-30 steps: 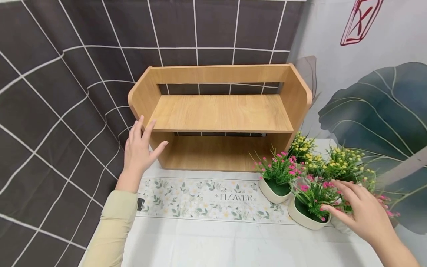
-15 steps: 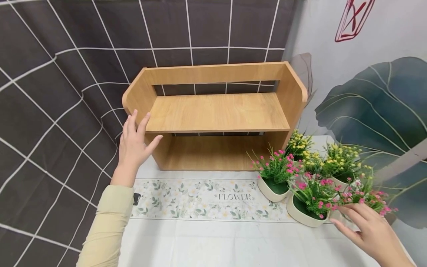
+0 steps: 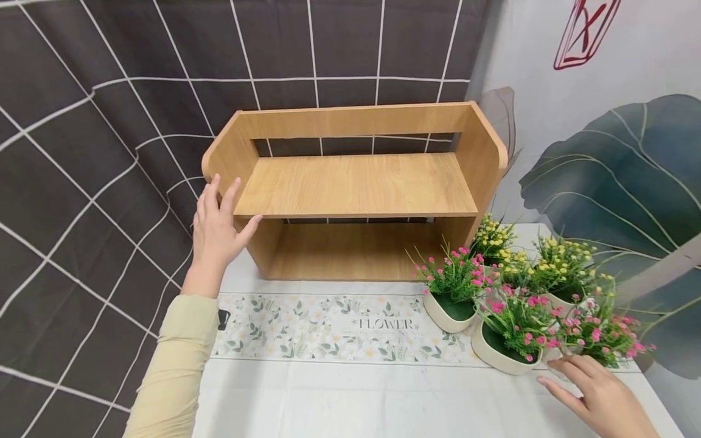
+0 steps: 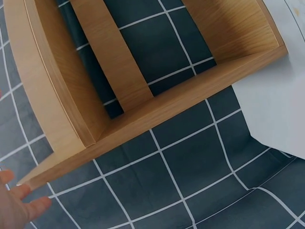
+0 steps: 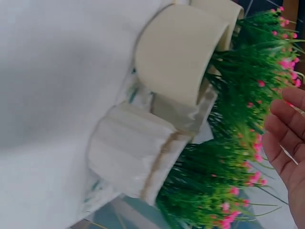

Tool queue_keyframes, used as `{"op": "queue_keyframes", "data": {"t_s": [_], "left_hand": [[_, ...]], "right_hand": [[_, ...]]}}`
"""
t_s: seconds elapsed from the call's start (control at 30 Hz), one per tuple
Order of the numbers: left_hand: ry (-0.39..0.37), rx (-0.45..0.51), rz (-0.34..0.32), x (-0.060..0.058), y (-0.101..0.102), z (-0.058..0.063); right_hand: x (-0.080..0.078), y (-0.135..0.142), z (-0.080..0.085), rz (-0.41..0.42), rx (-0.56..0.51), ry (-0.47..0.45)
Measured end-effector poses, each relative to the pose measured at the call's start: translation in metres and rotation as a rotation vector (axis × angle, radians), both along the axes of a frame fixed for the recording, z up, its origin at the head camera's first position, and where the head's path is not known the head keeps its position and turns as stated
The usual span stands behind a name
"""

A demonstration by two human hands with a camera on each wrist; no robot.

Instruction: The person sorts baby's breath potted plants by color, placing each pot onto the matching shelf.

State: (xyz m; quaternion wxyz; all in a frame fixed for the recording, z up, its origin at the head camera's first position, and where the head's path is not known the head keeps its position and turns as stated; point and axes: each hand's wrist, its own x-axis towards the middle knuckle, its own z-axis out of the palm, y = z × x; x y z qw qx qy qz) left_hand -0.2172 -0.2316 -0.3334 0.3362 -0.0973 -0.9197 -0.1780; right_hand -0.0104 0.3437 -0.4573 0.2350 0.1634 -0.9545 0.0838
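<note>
A wooden two-tier shelf [image 3: 356, 185] stands against the back cloth. By its left side panel is my left hand [image 3: 215, 230], fingers spread and thumb out; the left wrist view shows its fingertips [image 4: 35, 207] near the panel's edge, and I cannot tell whether they touch it. My right hand [image 3: 599, 392] hovers at the lower right with relaxed fingers, holding nothing. Nearest to it are a pink-flowered potted plant [image 3: 599, 334] in a whitish pot [image 5: 128, 143] and another pink-flowered plant [image 3: 517, 322] in a cream pot [image 3: 498, 353]. A third pink-flowered plant [image 3: 451, 274] sits at the shelf's right front.
Yellow-flowered plants [image 3: 561, 267] cluster behind the pink ones, beside the shelf's right panel. A floral runner printed FLOWER [image 3: 328, 328] lies across the white table [image 3: 339, 395]. Dark checked cloth [image 3: 126, 201] hangs at the back and left. A small black object [image 3: 223, 319] lies near the left sleeve.
My right hand has drawn back from above the pink flowers, down toward the table's front. My left hand has stayed by the shelf's left side, shifting slightly up and left. The view moved slightly.
</note>
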Motion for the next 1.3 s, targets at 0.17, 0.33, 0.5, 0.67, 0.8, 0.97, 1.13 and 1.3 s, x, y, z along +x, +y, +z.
{"op": "queue_keyframes", "data": {"t_s": [0.17, 0.33, 0.5, 0.67, 0.8, 0.97, 1.13, 1.3], "left_hand": [[0.054, 0.053, -0.009, -0.006, -0.003, -0.003], [0.110, 0.086, -0.005, -0.012, -0.007, -0.005], [0.155, 0.144, -0.016, -0.016, -0.009, -0.005], [0.165, 0.210, -0.026, -0.022, -0.010, -0.003], [0.133, 0.267, -0.029, -0.025, -0.015, -0.001], [0.028, 0.375, -0.023, -0.026, -0.021, 0.001], [-0.038, 0.450, -0.040, -0.029, -0.026, 0.000], [-0.070, 0.462, -0.078, -0.033, -0.028, -0.001]], "right_hand": [[0.002, 0.000, -0.013, -0.085, -0.057, -0.092], [0.003, 0.003, -0.022, -0.174, -0.129, -0.259], [-0.002, 0.006, -0.029, -0.237, -0.167, -0.407], [-0.010, 0.008, -0.039, -0.272, -0.190, -0.510], [-0.016, 0.008, -0.047, -0.284, -0.230, -0.548], [-0.020, 0.008, -0.058, -0.266, -0.254, -0.567], [-0.018, 0.007, -0.070, -0.245, -0.249, -0.480], [-0.022, 0.005, -0.082, -0.253, -0.292, -0.414]]}}
